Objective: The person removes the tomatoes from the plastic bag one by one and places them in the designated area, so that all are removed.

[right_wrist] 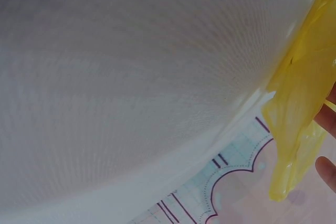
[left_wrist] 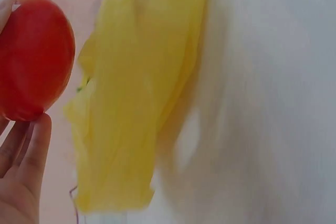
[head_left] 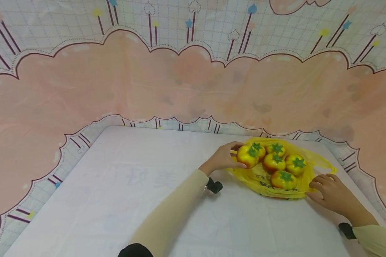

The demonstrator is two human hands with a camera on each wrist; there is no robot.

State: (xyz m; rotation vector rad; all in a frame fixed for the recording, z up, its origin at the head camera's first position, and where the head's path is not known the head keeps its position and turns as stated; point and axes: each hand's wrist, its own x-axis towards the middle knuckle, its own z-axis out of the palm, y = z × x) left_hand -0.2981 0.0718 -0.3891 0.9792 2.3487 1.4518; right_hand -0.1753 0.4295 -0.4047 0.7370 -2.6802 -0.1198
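Fingers and thumb of my left hand are curled round a yellow-orange tomato with a green leafy top, at the left edge of a yellow plastic bag. Seen in the left wrist view, the underside of this tomato is red, and its top is hidden. Several more tomatoes with green tops lie together on the spread bag. At the bag's right side, my right hand grips the edge with bent fingers. The right wrist view shows only its fingertips against the thin yellow plastic.
A white-covered table carries the bag near its far right edge. Behind it hangs a pink and white patterned cloth with drawn candles. Dark straps sit at both wrists below the pale sleeves.
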